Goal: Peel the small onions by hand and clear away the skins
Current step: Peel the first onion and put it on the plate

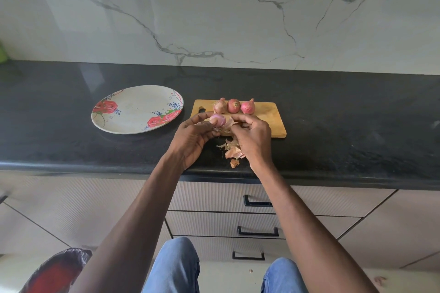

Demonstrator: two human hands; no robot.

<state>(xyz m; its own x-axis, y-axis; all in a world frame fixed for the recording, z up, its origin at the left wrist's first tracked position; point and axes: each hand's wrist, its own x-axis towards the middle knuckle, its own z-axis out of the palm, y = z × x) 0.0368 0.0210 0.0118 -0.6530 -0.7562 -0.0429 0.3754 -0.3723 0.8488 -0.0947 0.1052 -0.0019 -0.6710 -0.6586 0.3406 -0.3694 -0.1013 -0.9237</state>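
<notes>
A round cream plate (137, 109) printed with red roses is set on the black stone tabletop (333, 126), and nothing is seen lying in it. Just right of it a rectangular light wooden chopping board (271, 121) is laid, with three small unpeeled pinkish-red onions (233, 105) lined up in a row along its far edge, touching one another; the two outer ones are seen with their tips pointing up and away, while the middle one is turned end-on towards the camera. A partly peeled pale purple onion (218, 119) is held above the near left corner of the board, gripped by the curled fingers and thumb of the left hand (194, 138); its long axis cannot be told. A strip of papery skin still attached to it is pinched by the right hand (252, 137). A loose heap of dry orange-brown skins (232, 151) is scattered on the tabletop between the two wrists, near the front edge.
</notes>
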